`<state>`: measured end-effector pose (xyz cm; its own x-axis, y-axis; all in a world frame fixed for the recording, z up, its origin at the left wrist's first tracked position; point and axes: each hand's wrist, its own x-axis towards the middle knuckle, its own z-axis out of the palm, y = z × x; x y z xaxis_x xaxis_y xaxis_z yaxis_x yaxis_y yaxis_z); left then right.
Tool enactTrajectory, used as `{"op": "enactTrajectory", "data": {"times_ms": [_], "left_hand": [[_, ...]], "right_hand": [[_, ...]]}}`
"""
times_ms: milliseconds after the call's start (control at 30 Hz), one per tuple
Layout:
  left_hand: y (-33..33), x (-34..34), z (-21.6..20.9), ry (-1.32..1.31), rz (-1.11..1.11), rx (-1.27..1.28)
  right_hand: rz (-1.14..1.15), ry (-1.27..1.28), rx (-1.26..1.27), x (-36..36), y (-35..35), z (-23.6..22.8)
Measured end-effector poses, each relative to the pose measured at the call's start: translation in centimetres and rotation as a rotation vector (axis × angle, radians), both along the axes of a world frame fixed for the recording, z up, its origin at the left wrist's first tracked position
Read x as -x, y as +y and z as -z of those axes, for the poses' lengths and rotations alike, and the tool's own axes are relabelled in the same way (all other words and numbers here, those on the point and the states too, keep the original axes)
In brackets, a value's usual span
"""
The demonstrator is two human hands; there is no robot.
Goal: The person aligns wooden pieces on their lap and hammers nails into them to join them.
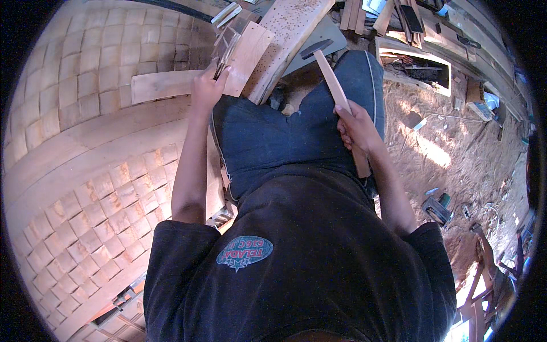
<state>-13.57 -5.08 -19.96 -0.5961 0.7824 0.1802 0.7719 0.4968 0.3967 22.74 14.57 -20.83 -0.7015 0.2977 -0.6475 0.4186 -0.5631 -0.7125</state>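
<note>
My right hand [357,126] is closed round the pale wooden handle of a hammer [335,81]. Its dark, narrow head points away from me, above my right thigh. Farther left, my left hand [208,89] is closed in a pinch beside a flat light-wood board [252,52]. What its fingers grip is too small to make out. Just beyond them lies a cluster of thin, shiny strips [229,43]. Another flat board [162,86] extends left from that hand. A thick wooden beam [288,35] dotted with small holes runs away from between my knees.
Large panels with a woven wood pattern [105,211] fill the left side. At the right, a wooden box [447,77] holds dark odds and ends on sandy ground [421,145]. Planks [384,20] and scraps lie beyond it. A grey flat panel [327,40] sits beside the beam.
</note>
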Motion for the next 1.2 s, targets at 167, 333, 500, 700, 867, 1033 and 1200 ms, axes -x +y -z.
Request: {"op": "enactTrajectory", "data": {"times_ms": [167, 333, 500, 700, 867, 1033, 1200], "left_hand": [[0.2, -0.4, -0.4, -0.059, -0.105, 0.086], [0.2, -0.5, -0.5, -0.032, -0.094, 0.092], [0.0, -1.5, 0.6, 0.039, -0.074, 0.075], [0.6, -5.3, 1.0, 0.205, -0.117, 0.213], [0.5, -6.5, 4.9, 0.286, -0.06, 0.109], [1.6, -7.9, 4.6, 0.162, -0.113, 0.136], [2.4, -8.0, 3.4, 0.279, -0.08, 0.225]], "right_hand": [[-0.002, -0.005, -0.014, 0.1, 0.0, 0.2], [-0.023, -0.004, 0.024, 0.2, 0.2, 0.1], [-0.044, -0.033, 0.02, 0.4, 0.1, -0.6], [-0.047, -0.062, -0.001, 0.4, -0.4, -1.4], [0.009, -0.001, 0.355, 0.9, -1.2, -2.9], [0.048, 0.074, 0.944, 2.4, -1.9, -2.4], [0.147, 0.121, 1.117, 3.6, -3.9, -0.8]]}}
